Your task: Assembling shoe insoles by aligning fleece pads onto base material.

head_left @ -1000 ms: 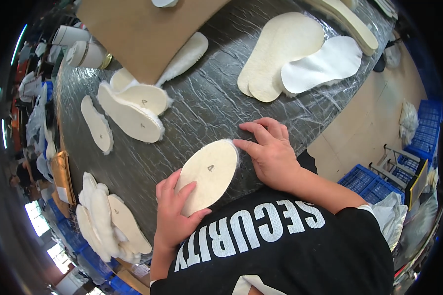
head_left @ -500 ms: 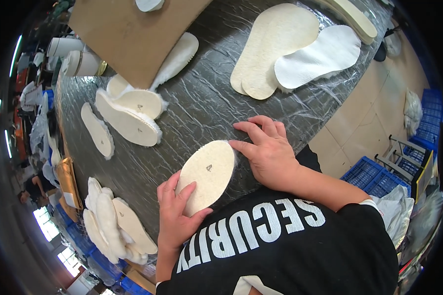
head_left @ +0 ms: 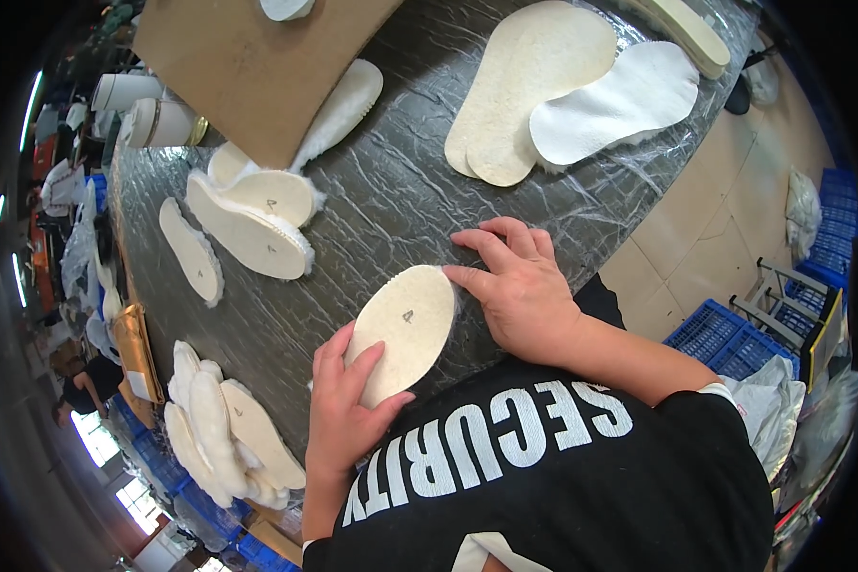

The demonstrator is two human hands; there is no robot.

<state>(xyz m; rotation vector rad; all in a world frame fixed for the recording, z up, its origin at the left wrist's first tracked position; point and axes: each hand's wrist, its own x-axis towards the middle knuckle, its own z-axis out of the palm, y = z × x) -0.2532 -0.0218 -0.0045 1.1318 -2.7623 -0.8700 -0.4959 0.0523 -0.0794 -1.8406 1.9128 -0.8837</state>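
A cream, fleece-lined insole, seen as an oval and marked on its flat face, is tilted just above the table in front of me. My left hand grips its near end, thumb below and fingers over the face. At the far right tip, my right hand has its thumb against the fuzzy edge, while the other fingers are spread over the table. Left of centre lie several similar insoles, fleece showing along their edges. Nearer, at the lower left, is a pile of fluffy insoles.
The table has a wrinkled plastic cover. Large cream insole-shaped pieces and a white piece lie at the far right. A brown board covers the far left. Blue crates stand on the floor at right.
The insole has shifted slightly, its upper end tilting a little differently. My left hand has moved slightly right with it; the right thumb stays at its tip.
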